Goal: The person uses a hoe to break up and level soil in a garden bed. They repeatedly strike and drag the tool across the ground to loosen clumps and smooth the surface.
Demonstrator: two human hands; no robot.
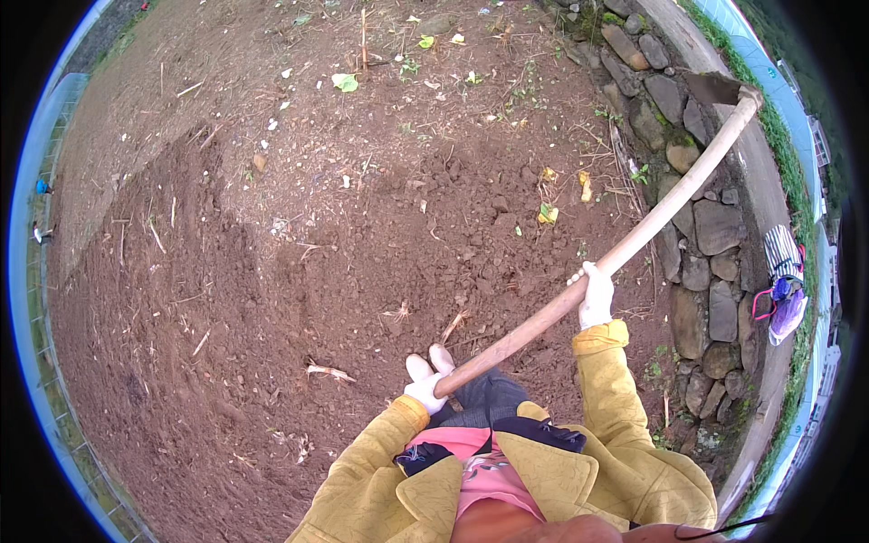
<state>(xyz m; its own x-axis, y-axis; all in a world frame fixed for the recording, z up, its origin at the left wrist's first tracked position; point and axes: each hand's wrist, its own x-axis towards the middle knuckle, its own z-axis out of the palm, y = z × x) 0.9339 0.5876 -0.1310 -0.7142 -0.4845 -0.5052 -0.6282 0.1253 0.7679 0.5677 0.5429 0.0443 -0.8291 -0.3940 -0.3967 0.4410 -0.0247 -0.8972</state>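
Observation:
A hoe with a long wooden handle [669, 207] slants up to the right across my view. Its metal blade [713, 88] is raised at the upper right and appears over the stone wall. White gloves cover both hands. My left hand [426, 394] grips the butt of the handle close to my waist. Farther up the shaft, my right hand [597, 295] is closed around it. Loose brown soil [468, 258] lies before me, with a cut stalk stub [453, 326] near my boots [430, 362].
A dry-stone wall [719, 227] borders the soil on the right, with a path [764, 197] beyond it. A striped bag [782, 254] rests by the path. Dry stalks [330, 372] and yellowed leaves [547, 214] are scattered about. Blue sheeting [30, 271] runs along the far left.

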